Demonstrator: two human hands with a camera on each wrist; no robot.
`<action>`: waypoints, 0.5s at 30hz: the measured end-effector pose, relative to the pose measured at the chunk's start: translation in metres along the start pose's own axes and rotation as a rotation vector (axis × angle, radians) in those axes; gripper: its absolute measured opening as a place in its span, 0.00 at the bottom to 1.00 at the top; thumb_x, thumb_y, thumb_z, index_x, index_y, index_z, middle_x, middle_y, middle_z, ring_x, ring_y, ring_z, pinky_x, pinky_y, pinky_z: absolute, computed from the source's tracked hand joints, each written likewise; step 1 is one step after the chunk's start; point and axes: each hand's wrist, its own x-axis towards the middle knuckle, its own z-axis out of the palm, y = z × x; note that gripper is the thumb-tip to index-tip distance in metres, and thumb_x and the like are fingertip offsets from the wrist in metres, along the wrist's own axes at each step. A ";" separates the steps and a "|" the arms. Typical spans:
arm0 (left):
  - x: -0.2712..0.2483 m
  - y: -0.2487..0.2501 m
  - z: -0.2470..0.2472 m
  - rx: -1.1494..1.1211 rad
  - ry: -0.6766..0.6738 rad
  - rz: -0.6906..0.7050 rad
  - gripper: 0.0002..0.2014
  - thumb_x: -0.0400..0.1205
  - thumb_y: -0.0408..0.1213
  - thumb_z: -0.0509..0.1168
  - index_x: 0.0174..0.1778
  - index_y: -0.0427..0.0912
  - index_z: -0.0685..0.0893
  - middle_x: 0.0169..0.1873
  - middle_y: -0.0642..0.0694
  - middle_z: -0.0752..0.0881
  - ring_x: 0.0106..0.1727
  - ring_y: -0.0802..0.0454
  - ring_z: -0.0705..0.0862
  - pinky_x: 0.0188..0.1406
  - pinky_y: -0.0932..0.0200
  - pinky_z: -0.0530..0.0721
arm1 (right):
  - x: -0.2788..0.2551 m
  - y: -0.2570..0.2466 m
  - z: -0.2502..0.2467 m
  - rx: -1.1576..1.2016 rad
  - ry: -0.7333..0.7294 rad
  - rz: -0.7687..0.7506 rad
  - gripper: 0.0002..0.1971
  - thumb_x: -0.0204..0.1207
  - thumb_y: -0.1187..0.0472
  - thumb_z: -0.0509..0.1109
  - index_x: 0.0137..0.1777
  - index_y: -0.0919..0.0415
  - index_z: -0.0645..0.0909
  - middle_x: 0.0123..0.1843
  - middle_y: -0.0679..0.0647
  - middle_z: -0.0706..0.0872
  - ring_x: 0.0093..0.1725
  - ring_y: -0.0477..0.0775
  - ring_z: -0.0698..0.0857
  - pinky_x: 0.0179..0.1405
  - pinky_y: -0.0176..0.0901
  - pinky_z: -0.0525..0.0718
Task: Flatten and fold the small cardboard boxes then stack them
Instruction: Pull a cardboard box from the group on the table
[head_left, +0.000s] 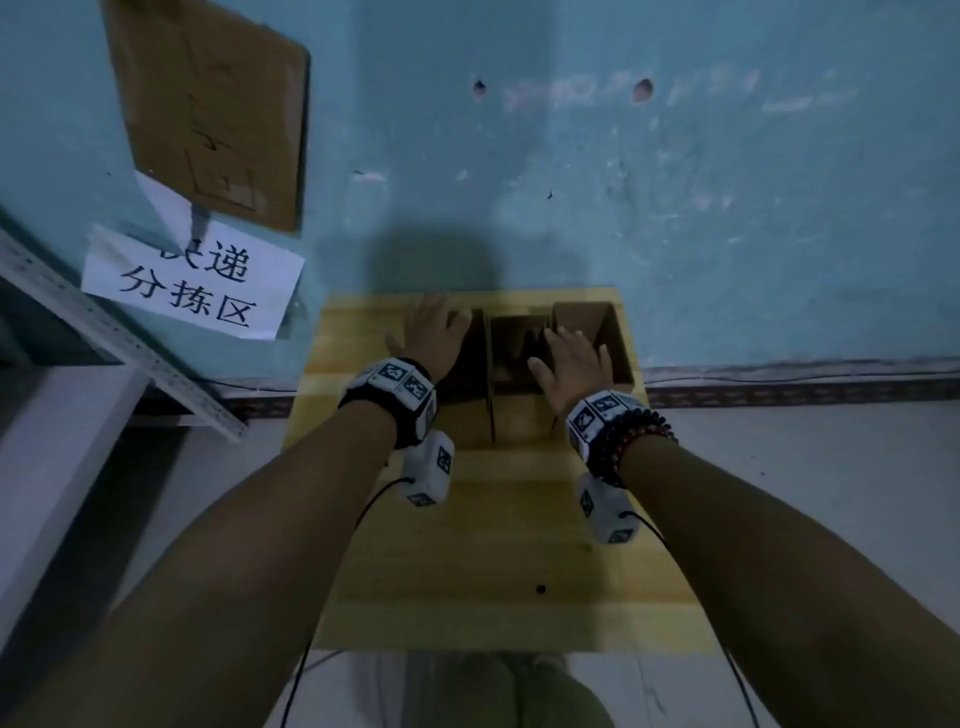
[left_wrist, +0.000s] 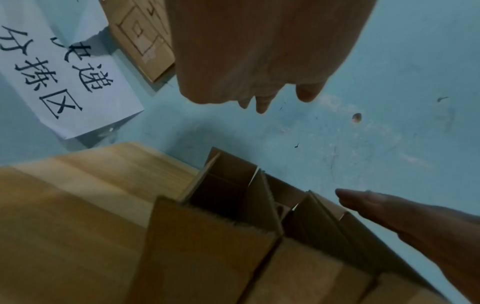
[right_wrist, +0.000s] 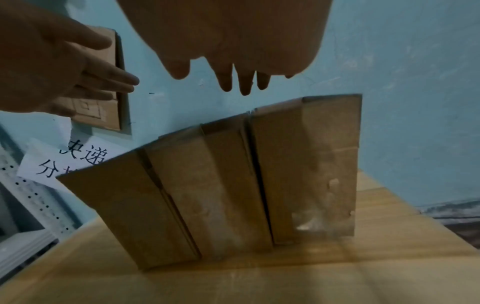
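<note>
Three small brown cardboard boxes stand upright in a row at the far end of the wooden table (head_left: 509, 545), against the blue wall: a left box (right_wrist: 130, 209), a middle box (head_left: 517, 343) and a right box (head_left: 597, 332). Their tops are open. My left hand (head_left: 434, 327) hovers over the left box with fingers straight. My right hand (head_left: 571, 356) is spread flat above the gap between the middle and right boxes. In the wrist views the left hand (left_wrist: 257, 98) and the right hand (right_wrist: 241, 82) hang above the box tops and hold nothing.
A white paper sign (head_left: 192, 283) with black characters and a flat cardboard sheet (head_left: 213, 109) hang on the wall at the left. A grey metal shelf rail (head_left: 104, 332) runs along the left side. A dark knot (head_left: 540, 588) marks the near half of the table.
</note>
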 end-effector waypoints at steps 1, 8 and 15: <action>0.000 -0.006 0.005 0.022 0.005 -0.001 0.26 0.87 0.50 0.45 0.81 0.48 0.55 0.83 0.50 0.47 0.84 0.47 0.43 0.79 0.35 0.42 | -0.002 0.003 0.004 -0.019 0.015 -0.013 0.28 0.85 0.45 0.46 0.82 0.54 0.52 0.85 0.51 0.51 0.84 0.52 0.46 0.81 0.52 0.39; 0.024 -0.027 0.026 -0.003 0.063 0.070 0.31 0.84 0.57 0.39 0.82 0.48 0.53 0.83 0.51 0.44 0.84 0.49 0.41 0.80 0.36 0.39 | 0.014 0.015 0.040 -0.103 0.209 -0.104 0.26 0.84 0.44 0.48 0.79 0.54 0.60 0.83 0.51 0.59 0.83 0.51 0.52 0.81 0.54 0.37; 0.012 -0.040 0.042 -0.102 0.229 0.224 0.27 0.87 0.53 0.41 0.83 0.51 0.49 0.83 0.55 0.42 0.84 0.54 0.40 0.79 0.39 0.35 | 0.009 0.017 0.073 -0.139 0.503 -0.180 0.25 0.84 0.45 0.47 0.78 0.54 0.65 0.83 0.52 0.60 0.84 0.51 0.50 0.78 0.59 0.31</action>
